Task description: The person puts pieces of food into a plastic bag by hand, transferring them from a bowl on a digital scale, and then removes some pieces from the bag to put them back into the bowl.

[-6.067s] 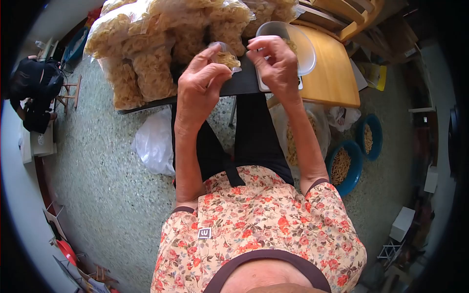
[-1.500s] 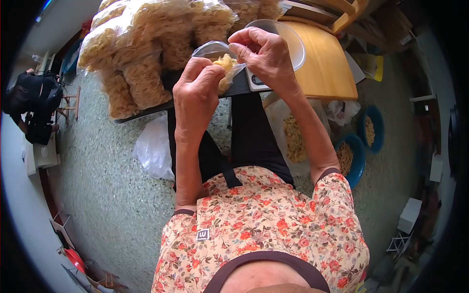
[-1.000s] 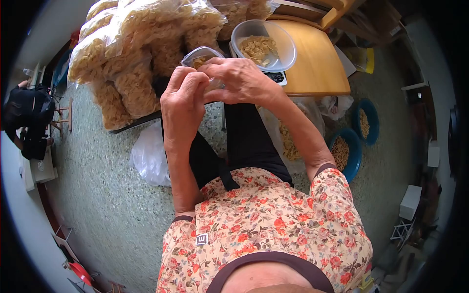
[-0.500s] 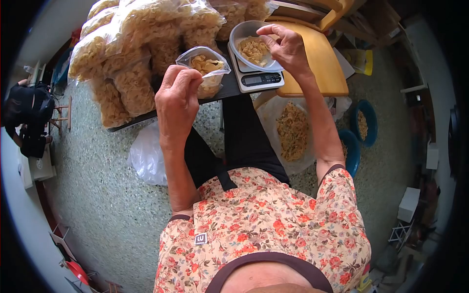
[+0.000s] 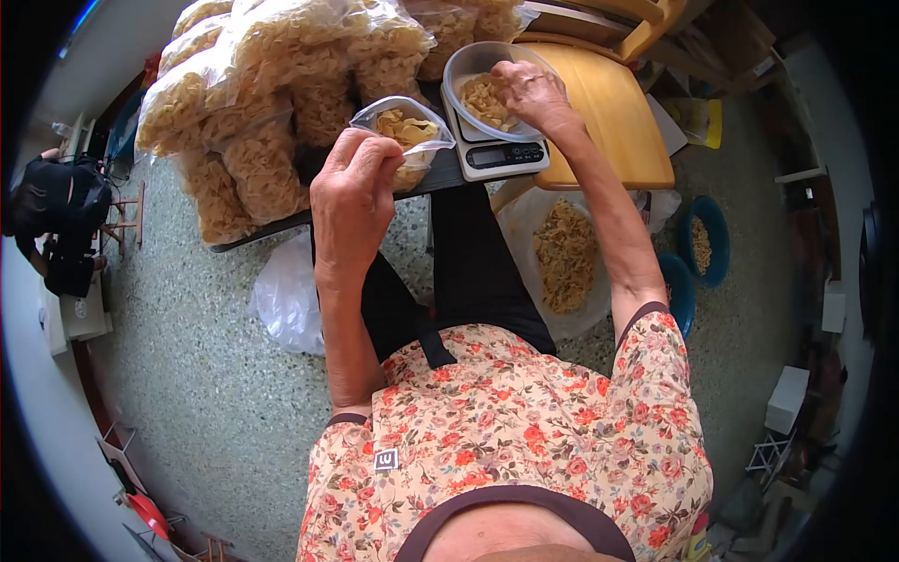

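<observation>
My left hand pinches the near left edge of a clear plastic bag, whose mouth is spread and whose inside holds pale dried flakes. My right hand reaches over the rim of a clear plastic bowl, fingers bent and closed beside the flakes in it. What those fingertips grip, if anything, is hidden. Under the bowl stands a white digital scale with a dark display panel, just right of the bag.
Filled clear bags are piled on the dark table at left. A wooden chair adjoins the scale. Below it sits a large bag of flakes, with blue basins further right. Another person is at far left.
My right hand has lowered from the bowl's rim into the bowl, by the flakes. My left hand still pinches the bag; the whole view has shifted slightly.
</observation>
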`<state>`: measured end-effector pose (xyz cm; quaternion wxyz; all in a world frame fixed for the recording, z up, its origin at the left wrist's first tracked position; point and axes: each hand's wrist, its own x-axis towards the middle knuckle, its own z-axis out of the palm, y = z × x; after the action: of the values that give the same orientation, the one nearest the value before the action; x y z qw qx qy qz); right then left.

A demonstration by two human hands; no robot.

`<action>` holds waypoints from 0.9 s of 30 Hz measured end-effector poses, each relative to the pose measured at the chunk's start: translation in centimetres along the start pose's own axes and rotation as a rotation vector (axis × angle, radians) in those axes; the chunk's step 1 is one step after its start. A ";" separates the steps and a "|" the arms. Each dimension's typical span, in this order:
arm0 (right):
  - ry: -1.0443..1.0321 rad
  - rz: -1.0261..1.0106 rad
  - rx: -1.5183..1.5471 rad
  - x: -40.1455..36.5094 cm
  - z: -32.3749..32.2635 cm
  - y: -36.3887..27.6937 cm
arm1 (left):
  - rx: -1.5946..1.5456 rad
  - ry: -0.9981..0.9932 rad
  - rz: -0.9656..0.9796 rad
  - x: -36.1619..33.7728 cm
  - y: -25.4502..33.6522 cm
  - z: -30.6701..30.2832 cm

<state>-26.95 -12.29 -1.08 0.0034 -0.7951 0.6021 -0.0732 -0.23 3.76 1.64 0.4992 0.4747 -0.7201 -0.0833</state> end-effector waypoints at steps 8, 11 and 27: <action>0.170 -0.067 0.111 -0.7 0.1 2.4 | 0.000 0.005 0.005 0.1 -0.6 0.2; 0.255 -0.061 0.342 -1.1 -0.1 3.6 | -0.018 0.015 -0.012 0.1 -0.5 0.2; 0.598 0.027 1.269 -6.7 -4.5 -7.0 | -0.069 0.057 0.019 0.1 -0.5 0.9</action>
<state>-22.53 -3.57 3.27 0.3019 -0.5776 0.4282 -0.6260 -0.61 3.06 0.99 0.5364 0.4523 -0.7068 -0.0899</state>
